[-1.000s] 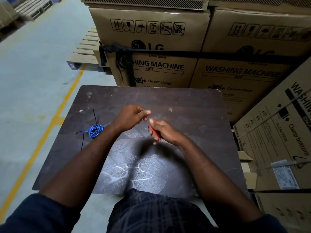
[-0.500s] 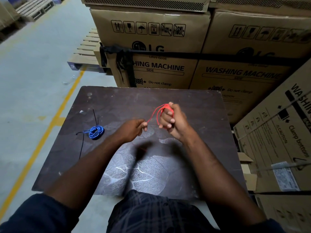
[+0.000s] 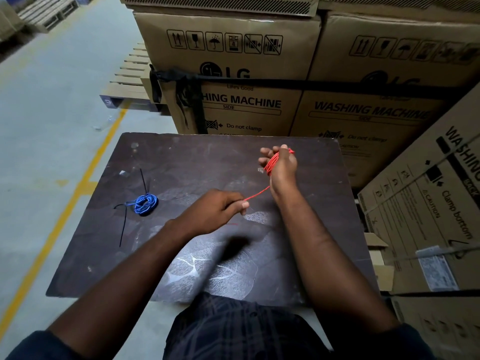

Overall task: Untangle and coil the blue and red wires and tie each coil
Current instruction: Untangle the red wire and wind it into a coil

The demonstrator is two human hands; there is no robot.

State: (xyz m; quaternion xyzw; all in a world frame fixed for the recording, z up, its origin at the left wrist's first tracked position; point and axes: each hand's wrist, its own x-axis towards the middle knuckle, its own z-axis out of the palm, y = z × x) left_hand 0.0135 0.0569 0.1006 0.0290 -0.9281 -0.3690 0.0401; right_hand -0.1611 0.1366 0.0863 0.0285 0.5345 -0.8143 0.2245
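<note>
Red wire [image 3: 271, 165]: loops wound round right hand [image 3: 284, 170], grip closed on them, above tabletop's [image 3: 181, 157] far right; left hand [image 3: 213, 213] grip pinches tail. Likely risk: slackened tail lets loops slip off, retangling.

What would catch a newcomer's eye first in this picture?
The bright red wire stands out first, wound in loops round the right hand raised above the dark table, one strand running down to the left hand, which pinches it. Next, the blue wire lies coiled on the table's left with black cable ties by it. Big washing machine cartons stand behind.
</note>
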